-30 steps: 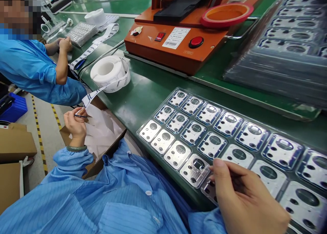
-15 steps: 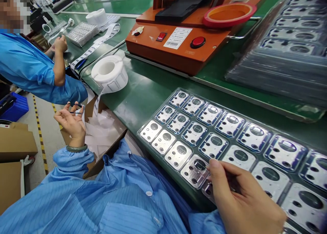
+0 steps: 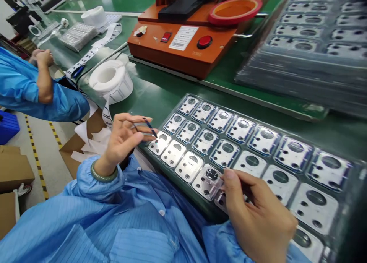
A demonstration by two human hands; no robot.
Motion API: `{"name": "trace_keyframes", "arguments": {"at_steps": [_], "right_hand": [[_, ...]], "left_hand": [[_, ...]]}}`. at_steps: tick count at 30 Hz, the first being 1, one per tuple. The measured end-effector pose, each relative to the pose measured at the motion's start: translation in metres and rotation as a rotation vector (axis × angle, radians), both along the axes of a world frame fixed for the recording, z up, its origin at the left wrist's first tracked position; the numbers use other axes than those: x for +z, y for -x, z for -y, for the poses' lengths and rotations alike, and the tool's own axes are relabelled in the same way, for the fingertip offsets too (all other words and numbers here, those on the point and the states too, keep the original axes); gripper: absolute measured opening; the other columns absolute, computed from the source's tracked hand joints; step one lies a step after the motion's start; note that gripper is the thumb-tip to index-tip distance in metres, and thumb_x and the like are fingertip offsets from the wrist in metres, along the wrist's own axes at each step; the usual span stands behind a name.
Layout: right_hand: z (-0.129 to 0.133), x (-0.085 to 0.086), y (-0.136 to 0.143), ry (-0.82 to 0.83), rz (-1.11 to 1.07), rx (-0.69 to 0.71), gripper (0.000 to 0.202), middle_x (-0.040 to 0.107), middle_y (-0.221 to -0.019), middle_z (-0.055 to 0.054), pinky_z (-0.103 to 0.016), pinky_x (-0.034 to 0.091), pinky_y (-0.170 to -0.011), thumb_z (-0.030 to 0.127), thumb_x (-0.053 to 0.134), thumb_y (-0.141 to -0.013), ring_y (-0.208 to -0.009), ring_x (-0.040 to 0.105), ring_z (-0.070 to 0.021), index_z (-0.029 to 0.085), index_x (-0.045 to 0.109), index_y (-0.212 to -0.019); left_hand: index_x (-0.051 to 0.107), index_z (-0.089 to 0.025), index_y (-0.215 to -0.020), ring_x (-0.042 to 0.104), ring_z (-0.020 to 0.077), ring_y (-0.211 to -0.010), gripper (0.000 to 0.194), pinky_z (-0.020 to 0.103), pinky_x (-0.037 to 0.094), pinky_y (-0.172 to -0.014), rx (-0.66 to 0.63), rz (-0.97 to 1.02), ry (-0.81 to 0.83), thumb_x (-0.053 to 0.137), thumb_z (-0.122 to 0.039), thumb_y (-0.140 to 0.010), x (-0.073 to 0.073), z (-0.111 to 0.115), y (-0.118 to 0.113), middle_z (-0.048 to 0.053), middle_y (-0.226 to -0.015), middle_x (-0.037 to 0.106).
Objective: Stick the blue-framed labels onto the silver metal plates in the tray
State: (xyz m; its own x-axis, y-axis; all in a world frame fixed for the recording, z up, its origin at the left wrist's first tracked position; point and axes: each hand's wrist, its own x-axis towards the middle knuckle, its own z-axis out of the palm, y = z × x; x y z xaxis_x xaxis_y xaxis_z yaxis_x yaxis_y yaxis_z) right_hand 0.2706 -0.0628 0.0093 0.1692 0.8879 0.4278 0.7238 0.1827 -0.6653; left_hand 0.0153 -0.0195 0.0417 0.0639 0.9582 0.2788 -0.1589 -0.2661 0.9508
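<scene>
My left hand (image 3: pixel 123 138) is raised at the near left corner of a clear plastic tray (image 3: pixel 338 221). Its fingers hold a thin dark frame (image 3: pixel 150 127), seen edge-on. Silvery metal plates (image 3: pixel 189 165) with round holes lie in rows in the tray. Some, such as a plate in the back row (image 3: pixel 241 128), have blue-dark rims; others are bare. My right hand (image 3: pixel 255 205) is over the tray's near row, thumb and fingers pinched together beside a plate (image 3: pixel 208 181). What lies between those fingertips is hidden.
An orange machine (image 3: pixel 172 52) with a red button stands behind the tray, with a red tape ring (image 3: pixel 235 11) on it. Stacked plate trays (image 3: pixel 298 64) are at right. A label roll (image 3: pixel 110 79) stands left, above a carton of paper (image 3: pixel 94 140). A co-worker's arm (image 3: pixel 44 79) is farther left.
My left hand has moved right with the dark frame, from over the carton to the tray's left corner. My right hand stays pinched at the near row. The view has shifted slightly.
</scene>
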Motion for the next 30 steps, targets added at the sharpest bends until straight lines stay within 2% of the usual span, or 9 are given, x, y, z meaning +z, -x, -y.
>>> {"name": "trace_keyframes", "arguments": {"at_steps": [3, 5, 10, 16, 21, 26, 28, 30], "right_hand": [[0.006, -0.001, 0.000, 0.009, -0.123, 0.042, 0.014, 0.067, -0.076, -0.003, -0.027, 0.048, -0.063, 0.028, 0.056, -0.089, -0.064, 0.062, -0.0142, 0.018, 0.065, -0.090], [0.008, 0.001, -0.001, 0.039, -0.213, 0.092, 0.013, 0.066, -0.081, -0.002, -0.027, 0.049, -0.064, 0.026, 0.054, -0.091, -0.068, 0.063, -0.0139, 0.019, 0.064, -0.094], [0.008, 0.011, -0.002, 0.060, -0.301, 0.192, 0.010, 0.061, -0.082, -0.002, -0.024, 0.046, -0.058, 0.023, 0.053, -0.090, -0.066, 0.057, -0.0106, 0.019, 0.061, -0.095], [0.006, 0.011, -0.001, 0.147, -0.369, 0.174, 0.008, 0.057, -0.081, 0.000, -0.024, 0.045, -0.054, 0.022, 0.057, -0.088, -0.062, 0.054, -0.0094, 0.019, 0.060, -0.095], [0.005, 0.009, 0.000, 0.179, -0.356, 0.187, 0.003, 0.057, -0.078, 0.000, -0.023, 0.045, -0.055, 0.021, 0.057, -0.088, -0.061, 0.053, -0.0087, 0.019, 0.060, -0.087], [0.004, 0.011, 0.000, 0.200, -0.360, 0.210, 0.010, 0.056, -0.071, 0.001, -0.023, 0.043, -0.055, 0.019, 0.057, -0.088, -0.060, 0.052, -0.0089, 0.019, 0.059, -0.078], [0.005, 0.012, 0.000, 0.200, -0.357, 0.197, 0.011, 0.056, -0.070, 0.001, -0.024, 0.043, -0.055, 0.020, 0.057, -0.088, -0.060, 0.052, -0.0096, 0.019, 0.059, -0.076], [0.005, 0.014, 0.000, 0.196, -0.351, 0.167, 0.012, 0.056, -0.069, 0.001, -0.024, 0.043, -0.055, 0.021, 0.057, -0.087, -0.060, 0.052, -0.0101, 0.019, 0.059, -0.076]], "left_hand": [[0.039, -0.029, -0.108, 0.066, 0.0193, -0.098, 0.029, 0.043, 0.059, -0.081, -0.310, -0.008, 0.069, 0.058, -0.023, -0.087, -0.007, -0.005, -0.035, 0.004, -0.122, 0.055], [0.039, -0.027, -0.107, 0.064, 0.0186, -0.101, 0.026, 0.042, 0.058, -0.085, -0.448, -0.020, 0.111, 0.056, -0.021, -0.088, -0.010, -0.008, -0.054, 0.006, -0.126, 0.051], [0.039, -0.026, -0.105, 0.063, 0.0158, -0.100, 0.024, 0.038, 0.057, -0.088, -0.585, -0.024, 0.148, 0.055, -0.018, -0.088, -0.012, -0.014, -0.081, 0.006, -0.128, 0.050], [0.041, -0.026, -0.106, 0.061, 0.0155, -0.101, 0.026, 0.039, 0.055, -0.091, -0.622, -0.026, 0.126, 0.055, -0.014, -0.087, -0.014, -0.017, -0.085, 0.005, -0.129, 0.049], [0.043, -0.026, -0.109, 0.062, 0.0160, -0.101, 0.029, 0.040, 0.053, -0.092, -0.627, 0.011, 0.102, 0.054, -0.011, -0.087, -0.017, -0.017, -0.085, 0.005, -0.128, 0.049], [0.043, -0.026, -0.113, 0.062, 0.0157, -0.099, 0.032, 0.040, 0.051, -0.094, -0.650, -0.031, 0.050, 0.053, -0.010, -0.087, -0.019, -0.016, -0.085, 0.007, -0.129, 0.049], [0.044, -0.027, -0.117, 0.059, 0.0186, -0.108, 0.035, 0.042, 0.048, -0.098, -0.613, -0.110, -0.006, 0.054, -0.012, -0.086, -0.020, -0.017, -0.085, 0.008, -0.130, 0.049], [0.046, -0.027, -0.121, 0.048, 0.0231, -0.124, 0.038, 0.045, 0.040, -0.106, -0.502, -0.228, -0.084, 0.056, -0.016, -0.086, -0.019, -0.018, -0.085, 0.008, -0.133, 0.047]]}}
